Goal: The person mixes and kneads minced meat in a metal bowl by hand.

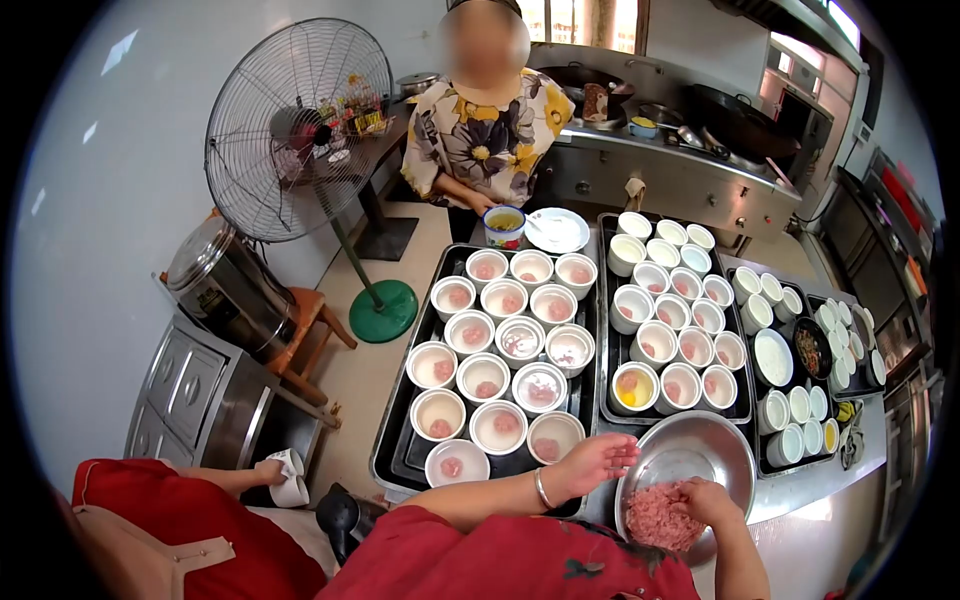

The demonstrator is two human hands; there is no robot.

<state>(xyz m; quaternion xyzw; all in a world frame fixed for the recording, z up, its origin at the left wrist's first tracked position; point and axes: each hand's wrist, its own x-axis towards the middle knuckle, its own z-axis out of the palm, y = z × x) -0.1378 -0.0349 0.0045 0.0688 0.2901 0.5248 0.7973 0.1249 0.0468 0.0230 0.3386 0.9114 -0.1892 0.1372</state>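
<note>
My left hand, with a bangle at its wrist, is held over the lower right of the near tray, beside a metal bowl's left rim. Its fingers are stretched and nothing shows in it. My right hand reaches into the large metal bowl, its fingers bent into pink minced meat. White ramekins, many with a lump of meat inside, stand in rows on the black near tray. The second black tray holds more ramekins; one of them contains an egg yolk.
Across the table a person holds an enamel mug beside a white plate. At lower left a co-worker in red holds white cups. A fan stands left; more trays of cups lie right.
</note>
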